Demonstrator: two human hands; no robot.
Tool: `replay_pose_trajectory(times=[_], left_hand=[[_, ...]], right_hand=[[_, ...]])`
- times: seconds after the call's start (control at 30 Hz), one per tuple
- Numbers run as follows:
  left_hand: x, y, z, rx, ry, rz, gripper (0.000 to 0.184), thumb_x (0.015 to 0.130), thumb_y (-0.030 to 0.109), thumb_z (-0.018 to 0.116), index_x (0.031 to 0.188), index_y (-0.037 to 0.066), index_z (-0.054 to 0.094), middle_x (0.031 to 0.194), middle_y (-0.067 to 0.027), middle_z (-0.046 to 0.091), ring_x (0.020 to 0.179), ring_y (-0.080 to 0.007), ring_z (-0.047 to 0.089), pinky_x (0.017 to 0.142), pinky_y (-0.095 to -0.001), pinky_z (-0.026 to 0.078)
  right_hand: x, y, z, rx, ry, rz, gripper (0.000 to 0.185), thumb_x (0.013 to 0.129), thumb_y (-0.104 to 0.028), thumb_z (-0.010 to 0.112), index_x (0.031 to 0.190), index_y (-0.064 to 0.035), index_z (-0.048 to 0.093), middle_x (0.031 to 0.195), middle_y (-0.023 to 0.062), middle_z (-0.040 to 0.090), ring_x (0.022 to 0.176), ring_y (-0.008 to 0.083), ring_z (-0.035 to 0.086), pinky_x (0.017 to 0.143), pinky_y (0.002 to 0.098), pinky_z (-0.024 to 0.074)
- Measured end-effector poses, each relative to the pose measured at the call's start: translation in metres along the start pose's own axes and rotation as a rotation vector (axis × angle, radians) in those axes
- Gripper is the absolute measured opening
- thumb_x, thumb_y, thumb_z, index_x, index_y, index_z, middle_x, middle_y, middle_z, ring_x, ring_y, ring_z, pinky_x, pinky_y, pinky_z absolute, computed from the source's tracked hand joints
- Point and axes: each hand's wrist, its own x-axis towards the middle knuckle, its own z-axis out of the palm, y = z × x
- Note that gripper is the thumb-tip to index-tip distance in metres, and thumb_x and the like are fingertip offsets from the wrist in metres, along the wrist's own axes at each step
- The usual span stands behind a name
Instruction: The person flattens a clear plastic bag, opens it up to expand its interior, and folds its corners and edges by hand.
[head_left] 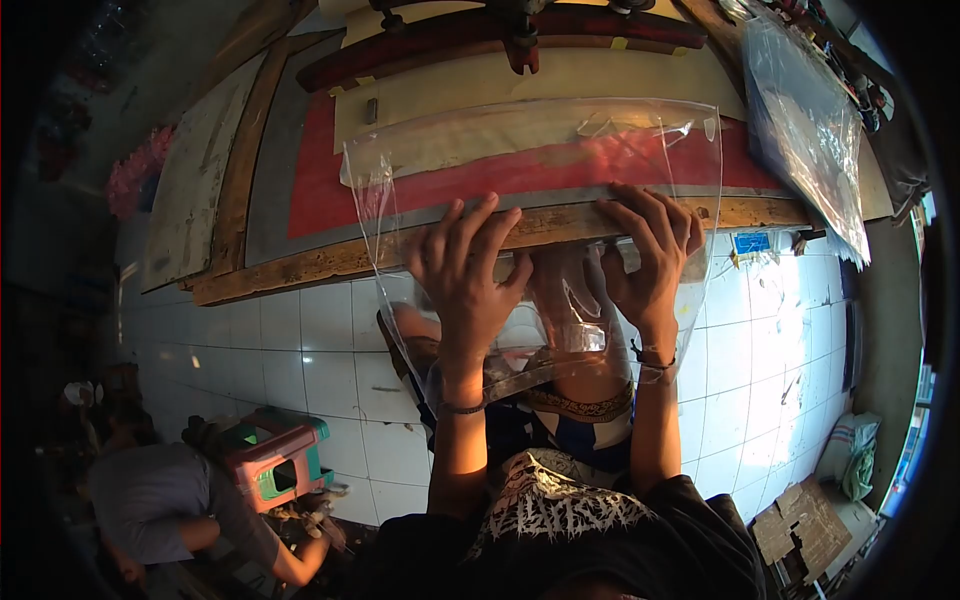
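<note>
A clear plastic sheet (pixel 560 130) lies across the bench's near edge, its front part hanging over my lap. My left hand (pixel 467 265) rests on the sheet by the wooden edge, fingers stretched out and spread. To its right, my right hand (pixel 650 248) also touches the sheet, fingers extended and slightly bent, thumb apart from them. Beneath the sheet's far part is a red surface (pixel 330 185) with a tan sheet (pixel 420 110) on it. Glare hides some of the plastic's edges.
A dark red metal frame (pixel 400 60) spans the bench (pixel 290 275) at the back. Clear plastic bags or sheets (pixel 805 125) are piled at the right. A person (pixel 160 500) bends by a pink and green stool (pixel 280 460) at lower left. Cardboard (pixel 800 530) lies on the floor at lower right.
</note>
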Motion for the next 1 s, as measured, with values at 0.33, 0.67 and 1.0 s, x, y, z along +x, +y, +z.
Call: replay_pose_trajectory(times=[0.33, 0.67, 1.0], left_hand=[[-0.0012, -0.0008, 0.0007, 0.002, 0.002, 0.001, 0.054, 0.067, 0.024, 0.081, 0.119, 0.025, 0.065, 0.13, 0.007, 0.058, 0.124, -0.0198, 0.048, 0.107, -0.0459, 0.027], [0.0006, -0.002, 0.0013, 0.003, 0.018, 0.013, 0.054, 0.065, 0.025, 0.081, 0.117, 0.025, 0.066, 0.13, 0.0067, 0.059, 0.123, -0.0199, 0.049, 0.105, -0.0459, 0.027], [-0.0028, -0.0035, 0.0031, -0.001, 0.022, 0.019, 0.054, 0.065, 0.025, 0.081, 0.117, 0.026, 0.066, 0.13, 0.0069, 0.059, 0.123, -0.0206, 0.05, 0.105, -0.0457, 0.028]], right_hand=[[-0.0037, 0.0042, 0.005, 0.009, 0.019, 0.0, 0.05, 0.059, -0.012, 0.069, 0.108, -0.0205, 0.07, 0.121, -0.0033, 0.063, 0.115, 0.0222, 0.051, 0.104, 0.0423, 0.0259], [-0.0033, 0.0039, 0.005, 0.006, 0.011, 0.003, 0.048, 0.061, -0.014, 0.067, 0.108, -0.0215, 0.07, 0.121, -0.0031, 0.064, 0.115, 0.0224, 0.052, 0.105, 0.0433, 0.0264], [-0.0018, 0.0043, 0.0055, 0.024, 0.036, -0.005, 0.045, 0.06, -0.014, 0.066, 0.105, -0.02, 0.071, 0.12, -0.0027, 0.064, 0.113, 0.0224, 0.053, 0.103, 0.0414, 0.0276]])
